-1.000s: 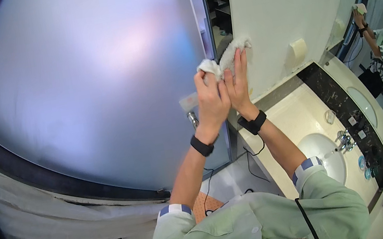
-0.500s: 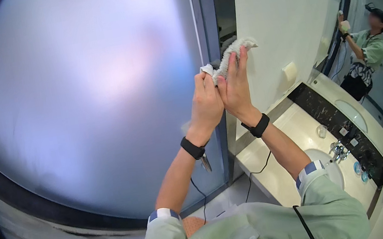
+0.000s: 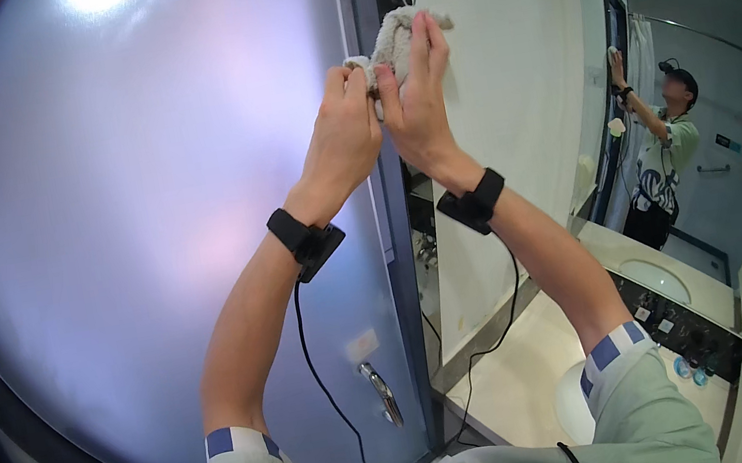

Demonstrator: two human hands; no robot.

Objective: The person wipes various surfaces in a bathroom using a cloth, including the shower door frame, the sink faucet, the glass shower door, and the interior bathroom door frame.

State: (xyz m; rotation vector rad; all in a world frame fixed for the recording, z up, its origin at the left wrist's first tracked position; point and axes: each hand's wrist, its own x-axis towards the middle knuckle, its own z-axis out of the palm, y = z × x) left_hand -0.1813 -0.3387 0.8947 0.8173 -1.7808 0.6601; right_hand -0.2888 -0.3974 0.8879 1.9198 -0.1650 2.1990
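While the frosted glass door (image 3: 136, 232) fills the left with a broad, smooth, milky sheet, its straight edge meets a dark upright frame (image 3: 401, 226), and a matte white wall (image 3: 500, 63) runs on from there toward the mirror (image 3: 734, 112), leaving a wide flat stretch right of the fingers. High at this seam, in front of the frame and the wall's near edge, sits a terry cloth (image 3: 396, 43), grayish white, fuzzy and bunched into folds. Its long axis slants from lower left to upper right, with one loose corner pointing right, over the wall. The left hand (image 3: 347, 132) has its fingers curled, pinching the cloth's lower-left end; the right hand (image 3: 421, 120) lies just beside it, fingers straight and close together over the cloth, thumb set apart, and whether they pinch it I cannot tell. Well below are the door's shiny metal handle (image 3: 381, 395), rounded and elongated, and the pale, smooth washbasin counter (image 3: 505, 386), whose edge borders the room near the door.
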